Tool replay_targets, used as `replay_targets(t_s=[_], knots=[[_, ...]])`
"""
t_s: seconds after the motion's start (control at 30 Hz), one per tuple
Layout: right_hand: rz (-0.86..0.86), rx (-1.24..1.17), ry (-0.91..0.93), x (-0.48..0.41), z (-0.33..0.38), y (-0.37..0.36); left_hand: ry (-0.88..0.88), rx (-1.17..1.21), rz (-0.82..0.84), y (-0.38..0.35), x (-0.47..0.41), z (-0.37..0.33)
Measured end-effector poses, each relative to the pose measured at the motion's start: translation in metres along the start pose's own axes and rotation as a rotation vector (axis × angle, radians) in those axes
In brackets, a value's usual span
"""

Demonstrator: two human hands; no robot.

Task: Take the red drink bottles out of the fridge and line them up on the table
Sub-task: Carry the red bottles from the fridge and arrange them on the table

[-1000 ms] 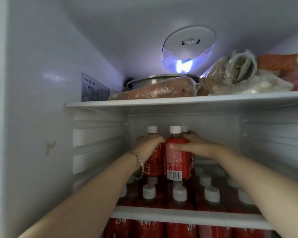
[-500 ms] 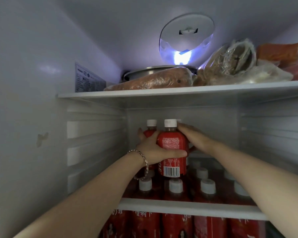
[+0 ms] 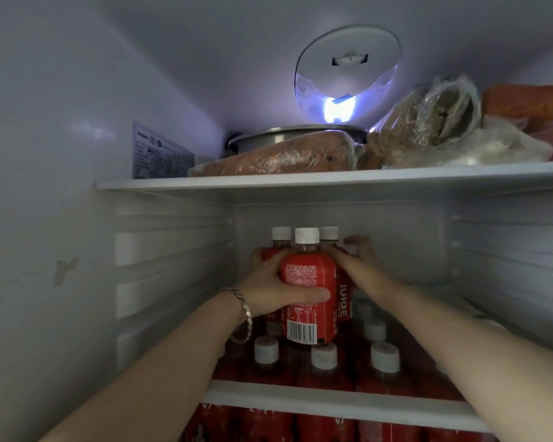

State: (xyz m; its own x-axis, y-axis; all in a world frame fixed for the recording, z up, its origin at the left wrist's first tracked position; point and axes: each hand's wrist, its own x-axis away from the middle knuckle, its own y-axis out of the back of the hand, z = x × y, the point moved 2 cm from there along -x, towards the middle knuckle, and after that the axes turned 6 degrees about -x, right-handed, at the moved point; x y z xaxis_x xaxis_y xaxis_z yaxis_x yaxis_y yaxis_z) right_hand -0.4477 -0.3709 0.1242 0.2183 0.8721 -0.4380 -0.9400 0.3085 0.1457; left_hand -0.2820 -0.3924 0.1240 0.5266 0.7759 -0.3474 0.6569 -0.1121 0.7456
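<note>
Three red drink bottles with white caps stand bunched together above the packed row on the fridge's middle shelf (image 3: 332, 401). My left hand (image 3: 268, 291) grips the front red bottle (image 3: 310, 275), thumb across its label, with the fingertips reaching round the left rear bottle (image 3: 281, 237). My right hand (image 3: 355, 260) curls round the right rear bottle (image 3: 344, 301), whose label reads JUICE; its fingertips lie behind the bottle. Several more red bottles (image 3: 323, 358) stand below the hands.
The upper shelf (image 3: 300, 183) carries plastic-wrapped food (image 3: 278, 157), a metal pot (image 3: 294, 135) and bags at the right. The fridge lamp (image 3: 339, 106) glows on the back wall. More red bottles (image 3: 268, 425) fill the lowest shelf. Ribbed fridge walls close in on both sides.
My left hand has shifted from the left rear bottle onto the front one, thumb now across its label. My right hand has left the front bottle and reached round the right rear one.
</note>
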Motion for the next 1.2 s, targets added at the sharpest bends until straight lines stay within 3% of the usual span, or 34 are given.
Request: replay_targets(t_s=[0.1, 0.33, 0.53, 0.73, 1.2], knots=[[0.061, -0.081, -0.147, 0.000, -0.007, -0.007, -0.025, 0.077, -0.012, 0.000, 0.004, -0.006], [-0.071, -0.185, -0.314, 0.004, -0.012, -0.019, -0.016, 0.106, -0.054, -0.003, 0.011, -0.009], [-0.153, -0.196, -0.325, 0.028, 0.011, -0.015, -0.043, 0.140, -0.106, -0.001, 0.033, -0.024], [-0.241, -0.284, -0.291, 0.072, 0.036, -0.017, -0.108, 0.185, -0.166, -0.001, 0.075, -0.044], [-0.262, -0.329, 0.080, 0.199, 0.121, -0.034, -0.352, 0.166, -0.314, 0.017, 0.188, -0.067]])
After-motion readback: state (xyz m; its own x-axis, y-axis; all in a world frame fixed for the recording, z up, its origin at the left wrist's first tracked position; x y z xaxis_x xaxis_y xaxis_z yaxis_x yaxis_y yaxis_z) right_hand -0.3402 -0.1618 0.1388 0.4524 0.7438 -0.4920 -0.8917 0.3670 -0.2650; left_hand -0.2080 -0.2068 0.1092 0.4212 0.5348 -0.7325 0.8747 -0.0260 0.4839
